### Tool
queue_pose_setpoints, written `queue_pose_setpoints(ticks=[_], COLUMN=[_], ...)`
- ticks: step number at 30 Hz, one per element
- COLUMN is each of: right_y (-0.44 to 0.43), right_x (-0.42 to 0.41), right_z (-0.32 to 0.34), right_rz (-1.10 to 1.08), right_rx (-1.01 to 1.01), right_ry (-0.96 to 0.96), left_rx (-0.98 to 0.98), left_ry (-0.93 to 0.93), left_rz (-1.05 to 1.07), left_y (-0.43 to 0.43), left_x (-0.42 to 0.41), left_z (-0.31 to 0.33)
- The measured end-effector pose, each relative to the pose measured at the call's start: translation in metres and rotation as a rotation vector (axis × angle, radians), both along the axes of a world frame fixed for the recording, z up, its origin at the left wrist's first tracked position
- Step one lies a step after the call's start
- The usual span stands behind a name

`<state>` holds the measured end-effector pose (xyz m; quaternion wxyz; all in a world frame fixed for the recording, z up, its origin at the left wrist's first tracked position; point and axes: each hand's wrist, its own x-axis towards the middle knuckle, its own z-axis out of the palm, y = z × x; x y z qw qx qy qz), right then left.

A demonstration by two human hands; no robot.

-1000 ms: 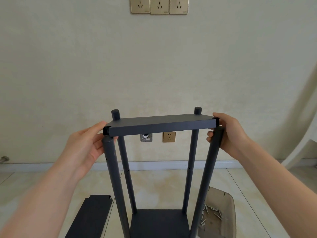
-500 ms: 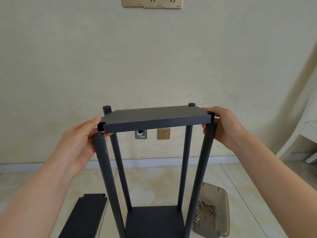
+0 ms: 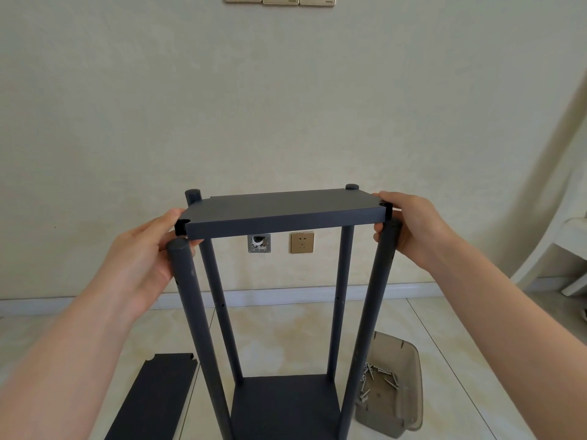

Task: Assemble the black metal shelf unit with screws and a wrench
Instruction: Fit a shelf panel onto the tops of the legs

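My left hand (image 3: 143, 258) and right hand (image 3: 409, 230) are gripping the two ends of a black panel (image 3: 282, 211), thumbs on top, holding it at the tops of four upright posts (image 3: 193, 312). On the floor (image 3: 286, 338), a spare panel (image 3: 152, 401) is lying left, a tray (image 3: 411, 408) of screws (image 3: 378, 376) right.

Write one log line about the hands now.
left hand: holds shelf panel | right hand: holds panel | posts: four upright | screws: in tray
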<state>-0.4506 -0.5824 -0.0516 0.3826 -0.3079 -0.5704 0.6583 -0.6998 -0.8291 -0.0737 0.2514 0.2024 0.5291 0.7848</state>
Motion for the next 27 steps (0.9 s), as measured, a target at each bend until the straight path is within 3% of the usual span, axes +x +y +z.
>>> queue_pose_setpoints(ticks=[10, 20, 27], right_y=[-0.003, 0.002, 0.003], right_x=[0.011, 0.012, 0.009], right_z=[0.009, 0.009, 0.007], right_rz=[0.081, 0.164, 0.124], right_rx=[0.126, 0.157, 0.165], right_ry=[-0.111, -0.083, -0.139], left_rx=[-0.030, -0.029, -0.037], left_ry=[0.001, 0.000, 0.009], left_rz=[-0.048, -0.014, 0.002], left_y=[-0.005, -0.002, -0.002], left_x=[-0.004, 0.003, 0.004], left_z=[-0.003, -0.002, -0.002])
